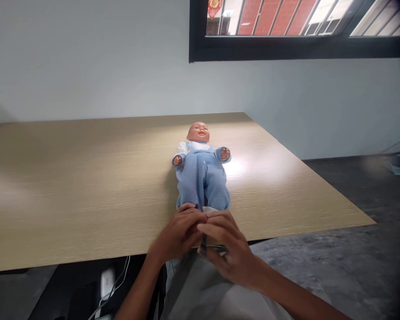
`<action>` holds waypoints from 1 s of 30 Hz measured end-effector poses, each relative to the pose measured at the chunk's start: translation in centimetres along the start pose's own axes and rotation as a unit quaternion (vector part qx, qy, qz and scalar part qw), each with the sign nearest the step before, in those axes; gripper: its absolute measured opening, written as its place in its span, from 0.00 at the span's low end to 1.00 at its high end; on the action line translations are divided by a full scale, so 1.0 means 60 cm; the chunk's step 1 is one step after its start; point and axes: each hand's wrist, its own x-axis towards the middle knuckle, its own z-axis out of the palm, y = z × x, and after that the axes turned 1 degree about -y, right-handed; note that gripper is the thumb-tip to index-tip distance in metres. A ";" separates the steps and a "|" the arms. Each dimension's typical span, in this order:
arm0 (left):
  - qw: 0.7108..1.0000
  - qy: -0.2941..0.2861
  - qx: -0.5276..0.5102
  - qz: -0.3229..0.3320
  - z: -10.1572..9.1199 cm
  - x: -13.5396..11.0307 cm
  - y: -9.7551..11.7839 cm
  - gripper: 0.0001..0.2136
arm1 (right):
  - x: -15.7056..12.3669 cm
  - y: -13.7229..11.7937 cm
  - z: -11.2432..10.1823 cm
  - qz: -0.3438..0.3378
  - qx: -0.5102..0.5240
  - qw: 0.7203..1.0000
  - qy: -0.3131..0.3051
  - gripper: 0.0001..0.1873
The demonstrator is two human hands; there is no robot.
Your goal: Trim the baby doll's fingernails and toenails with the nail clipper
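A baby doll point(202, 171) in a blue fleece romper lies on its back on the wooden table point(86, 178), head toward the wall, feet at the near edge. My left hand point(178, 233) is closed over the doll's left foot end. My right hand point(228, 251) is closed beside it over the other foot, fingers pinching around something small and dark that I cannot make out. A bit of white fabric point(209, 209) shows between my hands and the romper legs.
A pale wall and a black-framed window point(286, 46) stand behind the table. Grey floor lies to the right. Below the table's near edge a white adapter with cables point(107, 282) sits beside my lap.
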 end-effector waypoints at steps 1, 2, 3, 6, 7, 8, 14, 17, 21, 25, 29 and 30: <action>1.000 0.000 0.001 0.006 -0.001 0.000 0.001 0.05 | -0.001 0.002 -0.002 0.035 0.020 0.999 0.030 0.15; 1.000 0.001 0.001 0.011 -0.002 0.000 0.003 0.06 | -0.002 0.004 -0.003 0.069 0.035 0.996 0.053 0.17; 1.000 0.003 0.001 0.015 -0.003 0.000 0.005 0.07 | -0.003 0.005 -0.005 0.097 0.042 0.992 0.068 0.18; 1.000 0.009 0.000 0.021 -0.005 0.000 0.009 0.07 | -0.002 0.007 -0.006 0.143 0.038 0.986 0.079 0.20; 1.000 0.011 -0.001 0.023 -0.005 -0.001 0.009 0.08 | -0.001 0.007 -0.006 0.145 0.037 0.986 0.079 0.20; 1.000 0.012 -0.002 0.025 -0.005 -0.001 0.009 0.08 | 0.000 0.007 -0.006 0.142 0.035 0.986 0.078 0.20; 0.999 0.009 -0.020 0.027 -0.006 -0.002 0.005 0.11 | 0.000 0.010 0.001 0.061 0.014 0.995 0.082 0.23; 0.999 0.002 -0.027 0.018 -0.006 -0.001 0.006 0.10 | 0.000 0.010 0.003 0.034 0.004 0.996 0.084 0.23; 0.999 0.004 -0.027 0.021 -0.007 0.001 0.009 0.11 | 0.003 0.008 0.002 0.035 0.002 0.997 0.066 0.19; 1.000 0.002 -0.023 0.021 -0.005 0.000 0.008 0.11 | 0.011 0.004 -0.002 0.048 -0.001 0.998 0.048 0.19; 0.999 0.010 -0.022 0.023 -0.002 0.001 0.007 0.10 | 0.024 -0.003 -0.008 0.064 -0.014 0.998 0.022 0.22; 0.999 0.011 -0.023 0.023 -0.002 0.001 0.007 0.11 | 0.028 -0.004 -0.010 0.065 -0.015 0.998 0.013 0.21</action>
